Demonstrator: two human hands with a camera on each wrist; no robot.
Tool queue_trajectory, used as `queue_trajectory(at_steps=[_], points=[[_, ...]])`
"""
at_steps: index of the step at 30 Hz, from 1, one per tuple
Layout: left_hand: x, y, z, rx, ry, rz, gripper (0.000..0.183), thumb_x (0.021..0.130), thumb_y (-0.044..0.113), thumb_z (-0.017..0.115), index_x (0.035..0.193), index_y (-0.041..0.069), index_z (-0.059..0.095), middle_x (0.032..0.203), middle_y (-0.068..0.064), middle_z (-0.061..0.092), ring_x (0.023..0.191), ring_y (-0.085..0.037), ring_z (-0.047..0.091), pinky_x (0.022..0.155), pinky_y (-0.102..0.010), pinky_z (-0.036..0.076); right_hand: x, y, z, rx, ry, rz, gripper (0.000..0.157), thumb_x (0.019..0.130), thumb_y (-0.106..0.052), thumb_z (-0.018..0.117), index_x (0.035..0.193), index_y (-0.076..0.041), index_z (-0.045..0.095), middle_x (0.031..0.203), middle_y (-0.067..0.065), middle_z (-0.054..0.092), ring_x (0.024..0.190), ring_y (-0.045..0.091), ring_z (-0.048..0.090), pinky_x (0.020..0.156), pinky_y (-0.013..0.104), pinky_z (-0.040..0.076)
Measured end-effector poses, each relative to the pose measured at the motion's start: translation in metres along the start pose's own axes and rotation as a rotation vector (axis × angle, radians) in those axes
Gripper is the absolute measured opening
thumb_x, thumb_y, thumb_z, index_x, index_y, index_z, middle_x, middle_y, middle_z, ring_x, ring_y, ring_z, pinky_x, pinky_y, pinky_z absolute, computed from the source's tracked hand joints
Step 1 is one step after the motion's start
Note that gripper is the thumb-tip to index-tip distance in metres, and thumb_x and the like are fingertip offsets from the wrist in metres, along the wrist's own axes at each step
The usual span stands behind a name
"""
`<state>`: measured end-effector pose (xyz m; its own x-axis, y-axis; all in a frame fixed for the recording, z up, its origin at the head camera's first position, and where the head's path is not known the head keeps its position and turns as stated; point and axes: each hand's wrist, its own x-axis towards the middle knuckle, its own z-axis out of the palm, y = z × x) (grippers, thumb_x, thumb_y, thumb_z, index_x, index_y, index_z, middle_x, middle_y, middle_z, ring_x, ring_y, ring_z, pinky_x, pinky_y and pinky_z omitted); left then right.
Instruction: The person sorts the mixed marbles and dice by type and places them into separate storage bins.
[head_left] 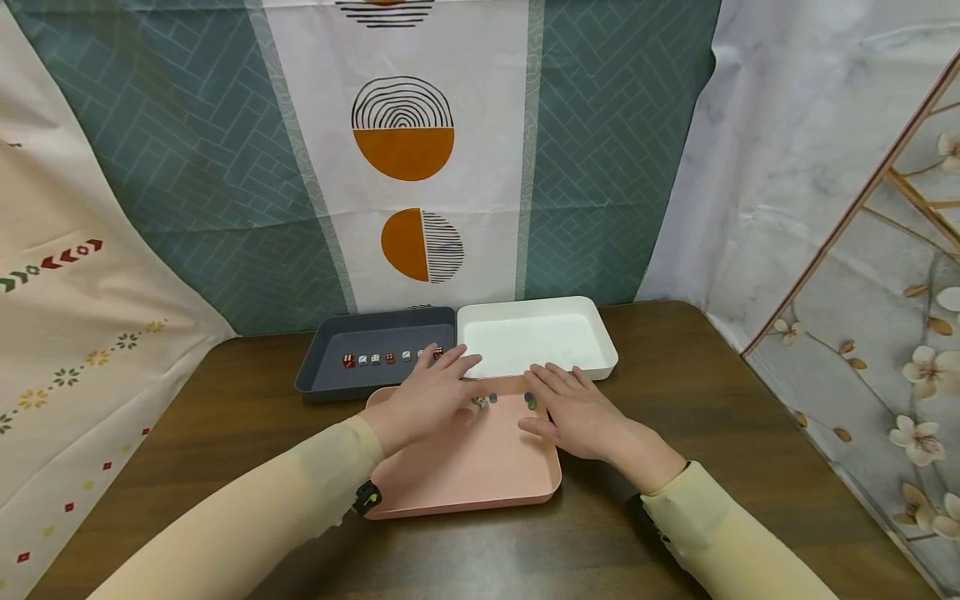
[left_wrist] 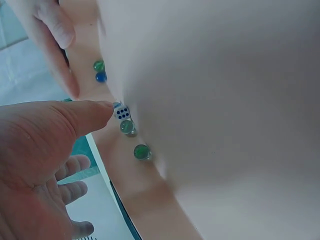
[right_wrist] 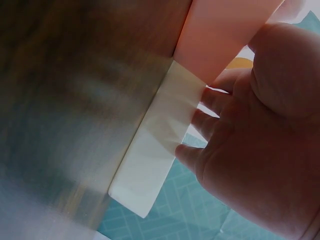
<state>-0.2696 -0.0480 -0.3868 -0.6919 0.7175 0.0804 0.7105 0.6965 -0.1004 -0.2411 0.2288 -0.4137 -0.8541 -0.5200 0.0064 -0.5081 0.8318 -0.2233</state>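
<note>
Over the far left part of the pink tray (head_left: 480, 475), my left hand (head_left: 427, 396) reaches with fingers extended and spread. In the left wrist view its thumb tip lies right at a white die (left_wrist: 122, 113) with black pips. Green glass marbles (left_wrist: 141, 152) sit beside the die along the tray's wall. Farther along are a green marble (left_wrist: 98, 66) and a blue marble (left_wrist: 101, 77), near my right hand. That right hand (head_left: 581, 417) is over the tray's far right corner, palm down, fingers straight. In the right wrist view, its fingertips overlap the white tray's edge.
Behind the pink tray stand a dark grey tray (head_left: 330, 379) and a white tray (head_left: 536, 329), side by side. A row of red dice (head_left: 348, 361) and white dice (head_left: 376, 359) lies in the grey one. Cloths hang around the brown table (head_left: 675, 375).
</note>
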Motion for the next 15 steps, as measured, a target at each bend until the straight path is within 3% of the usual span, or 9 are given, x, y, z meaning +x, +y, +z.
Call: queue_trajectory(at_steps=[8,15], points=[[0.006,0.000,0.005,0.013,-0.033,-0.011,0.039,0.102,0.030,0.084,0.140,0.027,0.079,0.166,-0.014,0.053,0.160,-0.043,0.038,0.125,-0.075,0.026,0.001,0.000,-0.001,-0.001,-0.007,0.012,0.083,0.113,-0.058,0.055,0.173,-0.005,0.034,0.179,0.016,0.031,0.167,0.039,0.024,0.132,0.066,0.014],[0.010,0.000,0.011,0.004,-0.008,-0.004,0.036,0.100,0.023,0.086,0.135,0.025,0.080,0.164,-0.013,0.055,0.159,-0.042,0.040,0.125,-0.075,0.027,0.000,0.000,-0.001,0.006,-0.012,0.018,0.083,0.113,-0.057,0.056,0.173,-0.005,0.034,0.179,0.017,0.031,0.167,0.039,0.024,0.132,0.066,0.013]])
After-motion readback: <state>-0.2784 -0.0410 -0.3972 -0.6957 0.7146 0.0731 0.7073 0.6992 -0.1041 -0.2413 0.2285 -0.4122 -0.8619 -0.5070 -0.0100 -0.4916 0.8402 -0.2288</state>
